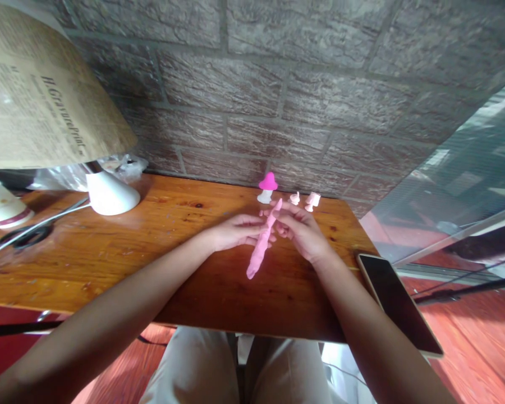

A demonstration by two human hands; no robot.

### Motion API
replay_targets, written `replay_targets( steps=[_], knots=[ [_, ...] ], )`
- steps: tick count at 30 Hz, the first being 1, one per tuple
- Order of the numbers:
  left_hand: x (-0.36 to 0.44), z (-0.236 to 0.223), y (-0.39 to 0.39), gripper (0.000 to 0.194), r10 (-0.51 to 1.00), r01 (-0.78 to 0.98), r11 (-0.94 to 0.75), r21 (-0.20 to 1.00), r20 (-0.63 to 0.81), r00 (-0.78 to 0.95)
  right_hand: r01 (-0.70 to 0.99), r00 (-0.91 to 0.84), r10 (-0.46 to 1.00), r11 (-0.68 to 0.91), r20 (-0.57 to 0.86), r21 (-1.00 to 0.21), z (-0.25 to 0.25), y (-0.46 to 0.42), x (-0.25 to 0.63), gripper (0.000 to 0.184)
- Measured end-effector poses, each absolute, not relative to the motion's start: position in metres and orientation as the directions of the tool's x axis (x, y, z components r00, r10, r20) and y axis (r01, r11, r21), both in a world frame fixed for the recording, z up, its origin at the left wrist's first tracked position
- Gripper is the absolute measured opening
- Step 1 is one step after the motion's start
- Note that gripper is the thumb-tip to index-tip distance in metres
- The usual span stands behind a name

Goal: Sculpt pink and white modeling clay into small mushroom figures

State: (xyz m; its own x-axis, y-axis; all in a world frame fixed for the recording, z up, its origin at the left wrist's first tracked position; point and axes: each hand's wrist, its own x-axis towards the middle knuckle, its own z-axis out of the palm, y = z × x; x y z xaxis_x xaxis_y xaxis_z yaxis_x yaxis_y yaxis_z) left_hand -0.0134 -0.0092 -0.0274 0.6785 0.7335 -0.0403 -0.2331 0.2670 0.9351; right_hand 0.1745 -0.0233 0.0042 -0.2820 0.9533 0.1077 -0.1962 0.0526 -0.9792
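Observation:
A long, uneven roll of pink modelling clay [258, 253] slants between my two hands above the wooden table. My left hand [234, 231] pinches it around the middle, thumb on top and fingers beneath. Near its far, tapered end, my right hand [302, 227] grips it between thumb and fingers. Just beyond the hands stands a small mushroom figure with a bright pink cap [268, 182] and a white stem. Two small pale pink clay pieces [313, 201] sit to its right, behind my right hand.
A lamp with a newsprint shade [54, 106] and white base [113, 193] stands at the left. Near it are a paper cup [2, 205], black-handled scissors [29, 235] and clear plastic bags [128, 167]. A phone [398, 303] lies at the right edge. A brick wall [244, 90] closes the back.

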Motion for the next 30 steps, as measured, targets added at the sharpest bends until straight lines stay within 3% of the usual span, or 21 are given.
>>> replay_targets(
  steps=[30],
  knots=[
    [-0.011, -0.0249, -0.0101, 0.04, 0.762, -0.218, 0.217, 0.952, -0.026, 0.647, -0.188, -0.355, 0.927, 0.057, 0.122, -0.98, -0.0008, -0.0232, 0.1756, 0.029]
  ],
)
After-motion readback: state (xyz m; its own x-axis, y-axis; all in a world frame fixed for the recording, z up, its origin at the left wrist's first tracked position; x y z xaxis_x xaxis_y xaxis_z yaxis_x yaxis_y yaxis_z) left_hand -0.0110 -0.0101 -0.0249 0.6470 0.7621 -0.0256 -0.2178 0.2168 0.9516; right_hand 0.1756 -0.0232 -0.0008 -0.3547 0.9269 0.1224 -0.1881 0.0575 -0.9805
